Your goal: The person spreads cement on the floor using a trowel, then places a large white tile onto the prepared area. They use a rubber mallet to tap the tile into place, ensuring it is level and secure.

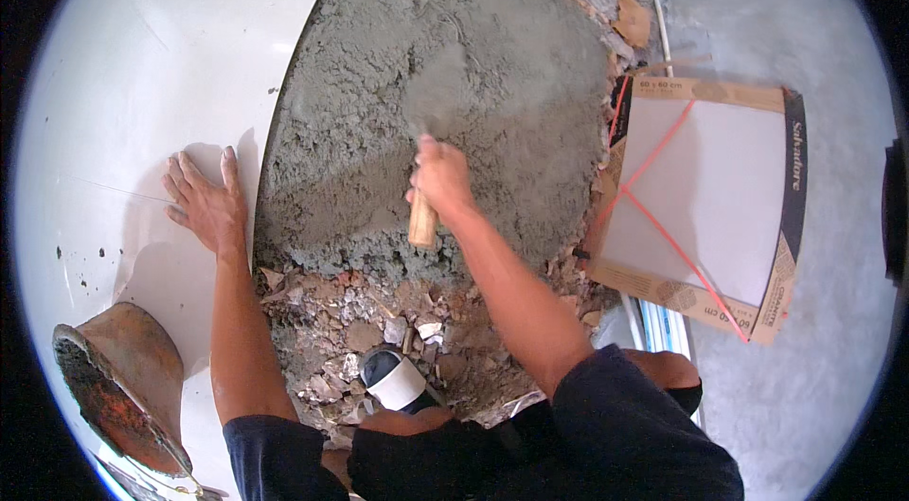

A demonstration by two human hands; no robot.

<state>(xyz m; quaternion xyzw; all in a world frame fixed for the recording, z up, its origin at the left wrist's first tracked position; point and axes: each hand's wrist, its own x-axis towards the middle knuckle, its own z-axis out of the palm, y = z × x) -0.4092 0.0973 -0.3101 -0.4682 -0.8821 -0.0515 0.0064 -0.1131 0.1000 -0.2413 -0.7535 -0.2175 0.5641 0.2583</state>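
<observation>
My right hand (441,177) is closed around the wooden handle of a trowel (423,228). Its blade is smeared by motion and lies against the wet grey mortar (369,56), whose surface is rough on the left and smoother toward the right. My left hand (210,205) rests flat with fingers spread on the pale, glossy tile floor (189,46), close to the edge where the tiles meet the mortar bed. That hand holds nothing.
A mortar-crusted bucket (156,345) lies tipped on the tiles at lower left. Broken rubble (331,312) and a dark cylinder with a white band (398,385) are near my knees. A strapped tile box (701,198) lies at right, beside pale pipes (665,326) on grey concrete (757,397).
</observation>
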